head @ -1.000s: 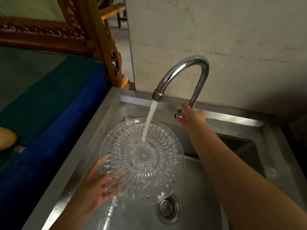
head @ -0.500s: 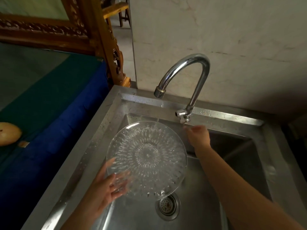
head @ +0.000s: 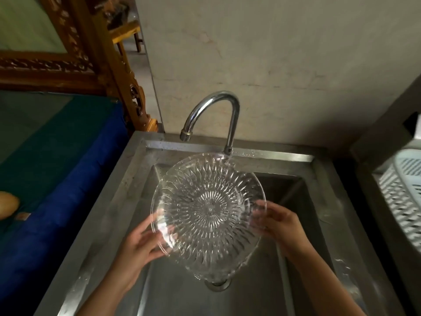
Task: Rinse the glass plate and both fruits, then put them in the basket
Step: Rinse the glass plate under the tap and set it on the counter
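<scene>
— Glass plate (head: 208, 215) is wet, and it sits in both hands over the sink (head: 127, 179). Left hand (head: 139, 242) pinches the near-left rim, right hand (head: 281, 226) pinches the right rim. I think wet glass could slip and chip on the steel.

— Does it have room to move?

— Not at the back. Its far edge is right by the tap (head: 214, 119), so tipping it up could bump. Lifting it gives open room. The white basket (head: 401, 201) waits far right, past the sink wall. One fruit (head: 8, 205) lies far left on the blue cloth (head: 68, 167).
</scene>
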Demonstrator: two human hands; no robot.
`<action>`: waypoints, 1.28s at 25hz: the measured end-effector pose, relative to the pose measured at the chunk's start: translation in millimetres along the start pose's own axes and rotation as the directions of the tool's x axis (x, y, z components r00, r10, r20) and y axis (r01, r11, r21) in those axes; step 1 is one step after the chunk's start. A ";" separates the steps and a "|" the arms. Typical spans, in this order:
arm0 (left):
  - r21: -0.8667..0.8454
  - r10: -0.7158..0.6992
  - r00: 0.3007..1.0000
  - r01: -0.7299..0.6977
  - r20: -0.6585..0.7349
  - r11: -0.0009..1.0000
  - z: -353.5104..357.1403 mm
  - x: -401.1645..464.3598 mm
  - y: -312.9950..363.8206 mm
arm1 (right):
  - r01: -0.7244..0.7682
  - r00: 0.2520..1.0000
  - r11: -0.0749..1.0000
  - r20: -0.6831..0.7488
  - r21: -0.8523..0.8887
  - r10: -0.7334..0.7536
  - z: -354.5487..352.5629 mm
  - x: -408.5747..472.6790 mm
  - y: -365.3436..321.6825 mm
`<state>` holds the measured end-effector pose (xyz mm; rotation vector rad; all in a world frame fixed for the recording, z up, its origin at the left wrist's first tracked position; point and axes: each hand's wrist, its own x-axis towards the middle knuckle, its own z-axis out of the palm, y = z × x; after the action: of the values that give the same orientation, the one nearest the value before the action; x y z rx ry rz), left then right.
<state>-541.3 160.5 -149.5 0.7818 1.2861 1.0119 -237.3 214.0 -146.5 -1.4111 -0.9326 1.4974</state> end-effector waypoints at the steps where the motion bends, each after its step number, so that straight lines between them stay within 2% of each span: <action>1: 0.053 0.041 0.999 -0.041 0.005 0.998 5.9 -5.6 10.1 | 0.058 0.998 0.998 -0.027 0.038 -0.057 -5.3 -12.7 -10.6; 4: 0.120 0.172 0.985 -0.171 0.006 0.978 28.6 -21.8 40.1 | 0.215 0.974 0.975 -0.089 0.061 -0.209 -21.8 -48.4 -43.9; 9: 0.156 0.332 0.941 -0.339 0.073 0.928 76.6 -45.4 102.7 | 0.455 0.885 0.888 -0.146 0.067 -0.443 -54.7 -107.1 -112.2; 13: 0.147 0.445 0.885 -0.462 0.136 0.875 111.0 -58.4 144.9 | 0.568 0.812 0.822 -0.183 0.032 -0.554 -83.3 -143.4 -145.6; 16: 0.160 0.443 0.876 -0.473 0.194 0.866 129.1 -66.6 159.6 | 0.562 0.820 0.824 -0.181 0.069 -0.543 -97.9 -162.4 -147.7; 20: 0.218 0.354 0.893 -0.418 0.277 0.882 137.1 -70.3 154.4 | 0.478 0.872 0.873 -0.166 0.097 -0.460 -106.9 -173.1 -129.5; 24: 0.253 0.275 0.893 -0.376 0.356 0.891 159.9 -74.9 153.8 | 0.417 0.894 0.896 -0.246 0.155 -0.374 -123.3 -193.6 -122.1; 28: 0.228 0.285 0.851 -0.413 0.440 0.882 214.2 -79.3 141.1 | 0.421 0.863 0.890 -0.382 0.178 -0.332 -166.0 -224.4 -107.6; 32: 0.189 0.313 0.796 -0.463 0.519 0.866 285.6 -90.7 115.9 | 0.454 0.795 0.875 -0.520 0.167 -0.313 -219.9 -277.4 -84.7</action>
<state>-277.4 142.1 32.9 1.4929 0.8688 0.8682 -11.4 -22.5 13.3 -1.2031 -0.6116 0.8661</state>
